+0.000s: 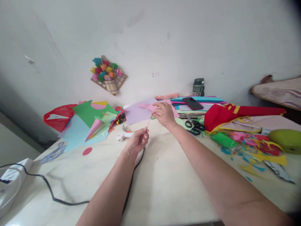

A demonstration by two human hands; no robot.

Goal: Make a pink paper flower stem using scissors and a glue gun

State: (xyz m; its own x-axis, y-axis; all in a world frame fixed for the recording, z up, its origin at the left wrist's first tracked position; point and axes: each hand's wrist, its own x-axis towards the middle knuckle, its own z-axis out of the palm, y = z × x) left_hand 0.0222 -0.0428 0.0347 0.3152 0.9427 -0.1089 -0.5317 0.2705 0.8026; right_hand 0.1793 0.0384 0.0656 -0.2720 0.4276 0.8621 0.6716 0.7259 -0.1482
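My left hand (138, 140) is closed around the lower part of a thin pink strip (148, 121), which slants up and away from its fingertips. At the strip's upper end my right hand (164, 114) has thumb and fingertips in a pinch. Whether the strip is paper or a stick is too small to tell. Just left of my left hand lies a white glue gun (124, 134), partly hidden by that hand. Pink paper (172, 108) and a lilac sheet (135, 113) lie behind the hands. A small green piece (152, 117) shows below my right fingers.
Scissors (196, 125), a phone (192, 103) and a dark bottle (198, 87) stand or lie right. Farther right are red cloth (218, 116), paper scraps (256, 153) and a green fruit (287, 141). Left are a pink cone (94, 128), a red disc (87, 151) and a black cord (50, 190).
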